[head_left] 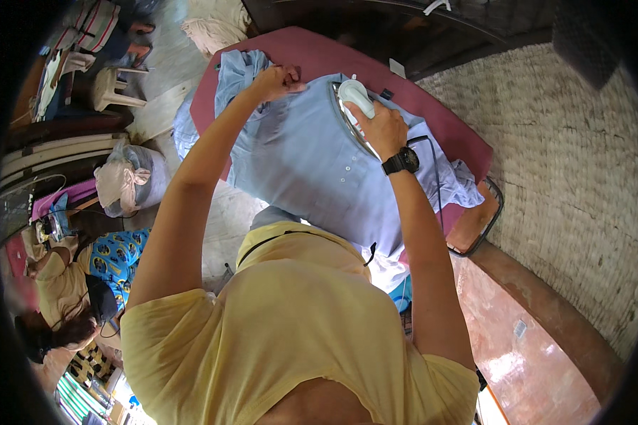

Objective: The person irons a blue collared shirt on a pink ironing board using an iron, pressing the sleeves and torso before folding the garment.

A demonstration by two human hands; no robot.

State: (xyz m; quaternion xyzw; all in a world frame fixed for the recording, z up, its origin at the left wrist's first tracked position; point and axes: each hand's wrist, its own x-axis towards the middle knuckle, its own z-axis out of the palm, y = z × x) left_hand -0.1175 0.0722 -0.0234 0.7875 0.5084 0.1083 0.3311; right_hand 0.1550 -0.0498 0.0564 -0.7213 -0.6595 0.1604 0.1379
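A light blue button-up shirt [298,142] lies spread over a maroon ironing board [308,49], its fabric bunched at the left and hanging over the near edge. My right hand [386,129], with a black watch on the wrist, is wrapped round the handle of a white and pale green clothes iron [354,93]. The iron's soleplate rests on the shirt, right of the middle. Its dark cord runs down past my right wrist. At the far left part of the shirt, my left hand [280,83] has its fingers curled in on the cloth, beside the bunched folds.
The board's metal frame end [500,212] sticks out at the right, near a woven mat [560,134]. At left are a tied plastic bag [131,180], a plastic stool [113,88] and another person [67,290]. Pale cloth [216,34] lies beyond the board.
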